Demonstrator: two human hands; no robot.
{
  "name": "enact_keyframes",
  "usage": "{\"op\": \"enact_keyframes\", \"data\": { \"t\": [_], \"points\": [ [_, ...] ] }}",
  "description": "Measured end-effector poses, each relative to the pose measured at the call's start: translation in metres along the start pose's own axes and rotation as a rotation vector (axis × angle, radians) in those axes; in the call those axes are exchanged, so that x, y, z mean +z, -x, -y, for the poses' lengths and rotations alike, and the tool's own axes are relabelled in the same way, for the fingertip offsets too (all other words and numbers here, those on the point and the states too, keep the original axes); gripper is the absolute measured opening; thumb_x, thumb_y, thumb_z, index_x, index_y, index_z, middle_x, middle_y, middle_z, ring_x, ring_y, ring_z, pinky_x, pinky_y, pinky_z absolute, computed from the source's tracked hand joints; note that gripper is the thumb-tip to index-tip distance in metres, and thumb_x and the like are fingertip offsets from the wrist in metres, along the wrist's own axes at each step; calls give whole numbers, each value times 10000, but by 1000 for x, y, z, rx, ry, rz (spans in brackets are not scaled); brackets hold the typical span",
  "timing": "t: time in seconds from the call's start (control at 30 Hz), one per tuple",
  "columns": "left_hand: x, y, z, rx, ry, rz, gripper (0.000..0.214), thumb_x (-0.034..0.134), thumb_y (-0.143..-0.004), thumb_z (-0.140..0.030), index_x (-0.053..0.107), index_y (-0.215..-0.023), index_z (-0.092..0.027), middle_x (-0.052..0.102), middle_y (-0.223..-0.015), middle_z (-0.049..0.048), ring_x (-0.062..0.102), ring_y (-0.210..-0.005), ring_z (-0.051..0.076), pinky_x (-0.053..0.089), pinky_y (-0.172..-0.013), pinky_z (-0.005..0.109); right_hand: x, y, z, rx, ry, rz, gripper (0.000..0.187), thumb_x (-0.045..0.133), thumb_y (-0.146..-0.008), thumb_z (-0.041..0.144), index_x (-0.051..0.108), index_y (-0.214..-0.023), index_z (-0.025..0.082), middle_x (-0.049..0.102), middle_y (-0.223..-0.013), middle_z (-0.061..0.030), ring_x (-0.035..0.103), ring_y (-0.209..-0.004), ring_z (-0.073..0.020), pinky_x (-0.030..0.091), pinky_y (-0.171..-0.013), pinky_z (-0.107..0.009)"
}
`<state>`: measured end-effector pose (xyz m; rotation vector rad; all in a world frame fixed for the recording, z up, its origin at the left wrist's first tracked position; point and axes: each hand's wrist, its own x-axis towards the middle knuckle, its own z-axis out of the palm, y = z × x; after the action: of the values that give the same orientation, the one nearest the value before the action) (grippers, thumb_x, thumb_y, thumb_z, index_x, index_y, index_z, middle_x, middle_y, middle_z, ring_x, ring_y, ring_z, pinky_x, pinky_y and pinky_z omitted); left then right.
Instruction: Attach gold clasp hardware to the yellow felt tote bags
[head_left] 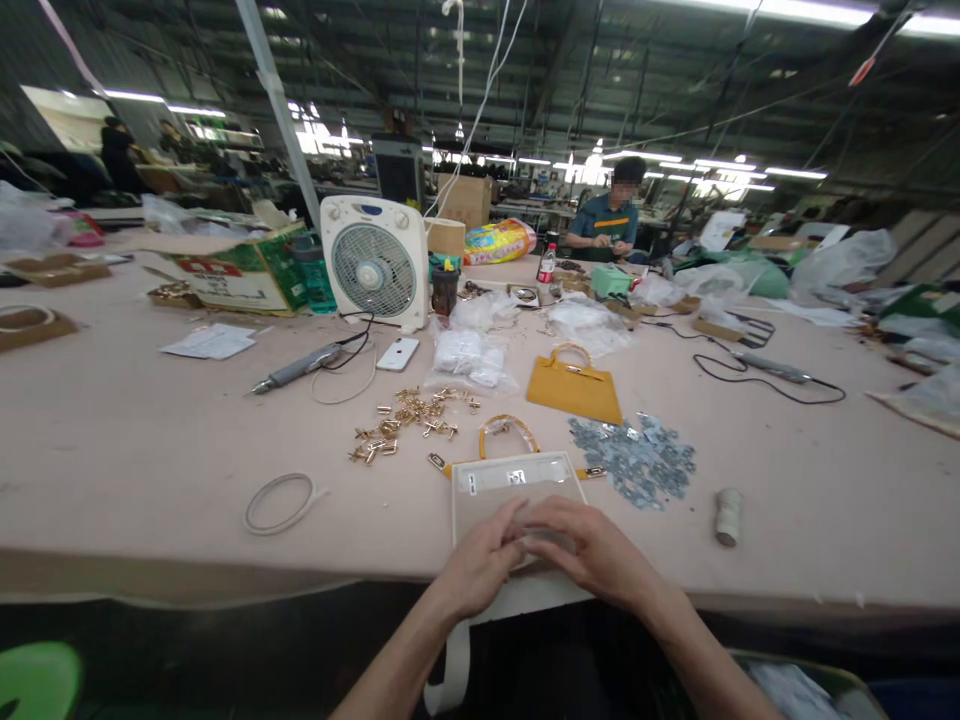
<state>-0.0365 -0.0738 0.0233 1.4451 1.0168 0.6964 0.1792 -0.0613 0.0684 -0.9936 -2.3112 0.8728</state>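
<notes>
Both my hands rest on a white framed panel (516,483) lying at the near edge of the table (135,440). My left hand (482,560) and my right hand (589,550) meet at the panel's lower middle, fingers curled together around a small clear piece (546,540) that I cannot make out. A yellow handle (508,432) shows from under the panel's far side. Gold metal fittings (409,420) lie scattered to the upper left, and a heap of silver plates (637,458) lies to the right.
A yellow handbag (576,388) lies beyond the panel. A tape ring (279,503) sits left, a small roll (727,515) right. A white fan (375,260), phone (397,353), electric screwdriver (298,369) and plastic bags (469,355) stand further back. Another person (611,222) works at the far side.
</notes>
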Motion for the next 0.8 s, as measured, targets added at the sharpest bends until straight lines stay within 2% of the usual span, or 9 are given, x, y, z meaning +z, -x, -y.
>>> {"op": "enact_keyframes", "data": {
  "t": [0.13, 0.27, 0.4, 0.5, 0.6, 0.67, 0.8],
  "points": [
    [-1, 2, 5, 61, -32, -4, 648, 564, -860, -260, 529, -1507, -239, 689, -1354, 80, 594, -1237, 294, 453, -1071, 424, 14, 4, 0, 13, 112, 20, 238, 624, -1022, 292, 727, -1236, 307, 756, -1162, -42, 703, -1087, -206, 547, -971, -332],
    [-3, 5, 3, 82, -46, 12, 629, 549, -859, -247, 549, -1488, -233, 689, -1365, 75, 582, -1281, 294, 448, -1095, 424, 22, 4, -2, 24, 198, 9, 219, 633, -1013, 249, 728, -1202, 304, 757, -1133, -34, 708, -1050, -206, 543, -923, -320],
    [-2, 7, -1, 70, -57, 2, 603, 531, -855, -222, 572, -1457, -238, 746, -1198, 61, 643, -1148, 272, 502, -992, 392, 25, 6, -1, 12, 305, -2, 198, 610, -1028, 268, 718, -1189, 309, 754, -1092, -37, 700, -988, -219, 525, -866, -335],
    [-1, 8, -2, 51, -43, 4, 570, 539, -859, -232, 587, -1427, -232, 766, -1015, 47, 684, -923, 236, 535, -849, 348, 26, 8, -1, 10, 378, 7, 185, 581, -1046, 291, 709, -1177, 306, 737, -1039, -44, 682, -947, -221, 505, -828, -335],
    [0, 9, -2, 2, -6, 22, 527, 550, -878, -278, 589, -1399, -202, 740, -844, 25, 644, -679, 186, 517, -675, 296, 26, 9, 0, 34, 434, 30, 159, 557, -1054, 283, 703, -1115, 271, 703, -987, -55, 661, -932, -223, 489, -809, -336],
    [-1, 9, -2, -16, 43, 38, 439, 560, -903, -340, 641, -1306, -187, 731, -861, 28, 626, -642, 163, 489, -610, 261, 24, 10, 2, 48, 443, 36, 144, 548, -1054, 266, 691, -1056, 249, 681, -967, -54, 647, -925, -221, 481, -804, -336],
    [-6, 8, 2, 4, 61, 56, 342, 609, -916, -439, 769, -988, -145, 694, -808, 17, 602, -679, 142, 467, -640, 241, 21, 9, 8, 73, 366, 8, 127, 537, -1050, 216, 653, -998, 234, 649, -959, -44, 625, -926, -215, 481, -802, -328]
  ]
}}
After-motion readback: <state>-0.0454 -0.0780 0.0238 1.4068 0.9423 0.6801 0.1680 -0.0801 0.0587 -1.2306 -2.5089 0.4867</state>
